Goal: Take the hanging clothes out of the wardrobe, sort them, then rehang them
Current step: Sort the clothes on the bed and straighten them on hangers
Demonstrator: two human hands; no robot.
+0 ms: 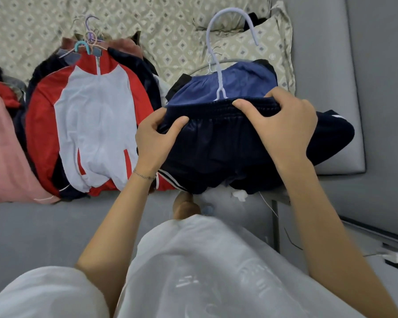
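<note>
Dark navy shorts (pixel 216 152) with an elastic waistband lie on the bed's right part, on top of a lighter blue garment (pixel 234 81). A pale lilac wire hanger (pixel 218 53) rises from the waistband, hook pointing away. My left hand (pixel 154 138) grips the left end of the waistband, thumb on top. My right hand (pixel 283 125) grips the right part of the waistband, fingers curled over its edge. A red, white and navy zip jacket (pixel 92 125) lies flat to the left on a stack of hangered clothes, with several hanger hooks (pixel 87 40) at its collar.
A pink garment (pixel 2 157) lies at the far left. A patterned beige bedsheet (pixel 147 24) and a pillow (pixel 269 42) cover the back of the bed. The grey mattress edge (pixel 345 88) runs along the right, with floor and a cable beyond.
</note>
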